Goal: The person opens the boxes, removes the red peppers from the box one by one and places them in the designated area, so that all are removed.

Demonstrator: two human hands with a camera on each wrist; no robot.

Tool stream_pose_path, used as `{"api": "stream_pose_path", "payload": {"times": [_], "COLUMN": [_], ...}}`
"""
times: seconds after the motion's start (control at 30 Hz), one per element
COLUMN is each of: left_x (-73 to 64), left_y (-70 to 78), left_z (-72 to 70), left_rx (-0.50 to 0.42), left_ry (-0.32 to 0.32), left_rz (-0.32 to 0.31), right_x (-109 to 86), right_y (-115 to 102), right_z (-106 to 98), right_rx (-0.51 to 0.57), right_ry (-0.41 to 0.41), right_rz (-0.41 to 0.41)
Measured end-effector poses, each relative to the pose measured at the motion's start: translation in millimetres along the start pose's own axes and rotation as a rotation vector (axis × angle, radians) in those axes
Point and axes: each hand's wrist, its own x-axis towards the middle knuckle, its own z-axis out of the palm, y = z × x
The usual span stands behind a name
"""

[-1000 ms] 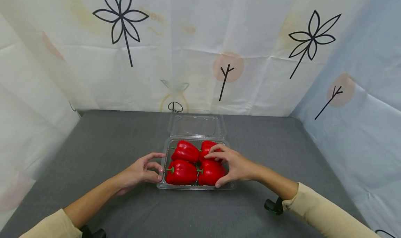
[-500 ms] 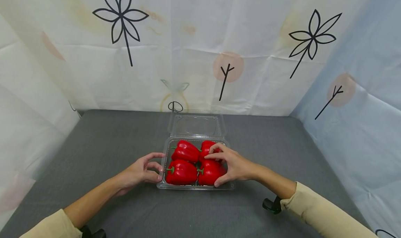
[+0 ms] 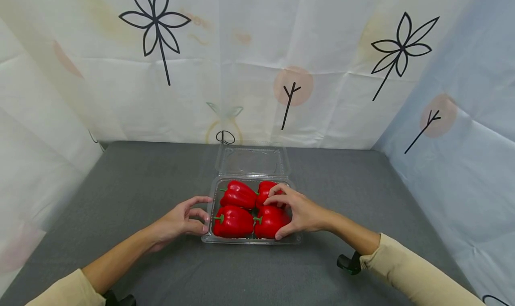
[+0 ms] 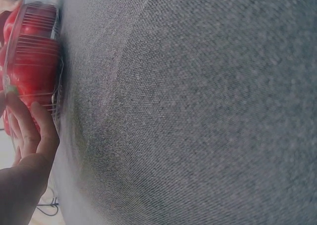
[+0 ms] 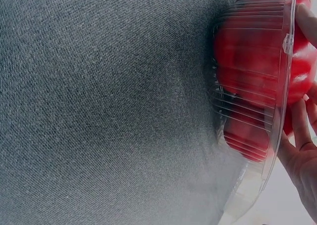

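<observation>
A clear plastic clamshell box (image 3: 207, 239) stands on the table with its lid (image 3: 253, 160) folded back. Several red bell peppers lie inside, two of them in the front row: one at front left (image 3: 232, 222) and one at front right (image 3: 270, 223). My left hand (image 3: 179, 221) holds the box's left edge, with fingertips against the rim and side wall; the left wrist view also shows this hand (image 4: 37, 140) at the ribbed wall (image 4: 37, 56). With thumb in front and fingers behind, my right hand (image 3: 303, 212) grips the front right pepper and partly hides the back right one.
Grey cloth (image 3: 161, 274) covers the table around the box. A printed white fabric backdrop (image 3: 249, 95) hangs along the back edge, close behind the lid, and light fabric walls rise on both sides.
Both hands, the box and the peppers stay almost still. My right forearm has shifted very slightly to the left.
</observation>
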Motion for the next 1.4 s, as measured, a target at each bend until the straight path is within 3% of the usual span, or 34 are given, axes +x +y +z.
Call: {"api": "stream_pose_path", "payload": {"times": [0.6,0.97,1.4], "left_x": [-0.4,0.7,1.3], "left_y": [0.8,-0.1,0.3], "left_z": [0.9,1.1,0.3], "left_rx": [-0.004,-0.016,-0.015], "left_ry": [-0.003,-0.004,-0.009], "left_rz": [0.002,-0.001,-0.005], "right_x": [-1.7,-7.0,-11.3], "right_y": [-2.3,-7.3,-8.4], "right_z": [-4.0,-19.8,-40.8], "right_rx": [0.157,0.134,0.122], "right_ry": [0.014,-0.004,0.104], "right_rz": [0.015,-0.009,-0.005]}}
